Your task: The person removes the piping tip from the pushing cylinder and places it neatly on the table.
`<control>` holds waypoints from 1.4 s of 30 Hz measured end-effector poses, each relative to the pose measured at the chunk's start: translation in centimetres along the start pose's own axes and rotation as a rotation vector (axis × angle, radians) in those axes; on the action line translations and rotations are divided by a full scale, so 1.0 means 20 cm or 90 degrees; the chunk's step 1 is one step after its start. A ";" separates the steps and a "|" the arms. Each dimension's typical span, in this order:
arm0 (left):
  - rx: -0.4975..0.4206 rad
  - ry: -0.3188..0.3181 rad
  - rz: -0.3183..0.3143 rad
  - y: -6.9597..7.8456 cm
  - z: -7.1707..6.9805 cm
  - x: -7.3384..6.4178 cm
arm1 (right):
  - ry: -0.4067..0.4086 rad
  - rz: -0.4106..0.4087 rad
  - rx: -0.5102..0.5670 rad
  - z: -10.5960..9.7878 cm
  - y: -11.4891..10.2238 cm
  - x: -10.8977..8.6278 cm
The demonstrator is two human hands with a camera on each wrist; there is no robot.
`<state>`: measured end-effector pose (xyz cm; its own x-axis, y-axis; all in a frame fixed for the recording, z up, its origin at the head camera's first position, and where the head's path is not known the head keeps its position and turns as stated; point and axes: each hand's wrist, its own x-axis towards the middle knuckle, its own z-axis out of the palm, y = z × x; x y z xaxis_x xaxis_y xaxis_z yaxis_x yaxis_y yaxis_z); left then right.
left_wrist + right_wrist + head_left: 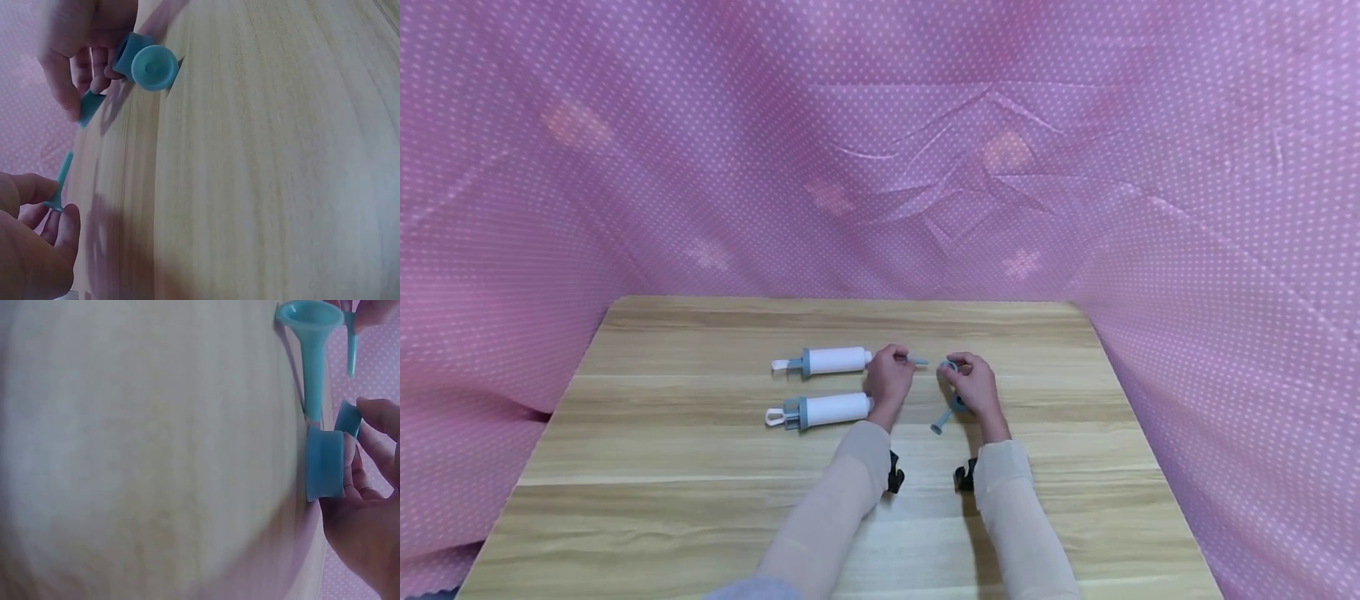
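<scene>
My left hand pinches a slim teal funnel-shaped nozzle by its flared end, with the tube pointing away. To its right, my right hand holds a teal ring between thumb and fingers. The nozzle and that ring are apart, both raised above the wooden table. Beneath the right hand, a second teal ring stands on its edge, close to the curled lower fingers; whether they touch it is unclear. Another teal nozzle lies on the table, its narrow end at this ring and its flared mouth toward the person.
Two white cylinders with teal collars and pull handles lie left of the left hand, one farther back and one nearer. The wooden table is bordered by pink dotted cloth. Black straps sit at both wrists.
</scene>
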<state>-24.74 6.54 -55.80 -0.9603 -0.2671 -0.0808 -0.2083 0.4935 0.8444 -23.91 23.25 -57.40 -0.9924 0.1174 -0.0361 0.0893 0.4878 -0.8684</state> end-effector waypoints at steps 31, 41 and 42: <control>0.022 0.007 0.015 -0.05 0.05 -0.01 | -0.026 0.009 -0.060 0.03 0.01 0.03; 0.009 -0.010 0.022 -0.06 0.07 0.00 | -0.029 0.023 -0.063 0.00 0.01 0.03; 0.009 -0.011 0.022 -0.05 0.07 0.00 | -0.029 0.024 -0.061 0.00 0.01 0.03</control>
<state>-24.76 7.11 -57.42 -0.9699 -0.2354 -0.0619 -0.1782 0.5137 0.8392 -24.40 23.43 -57.55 -0.9907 0.0999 -0.0923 0.1328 0.5647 -0.8145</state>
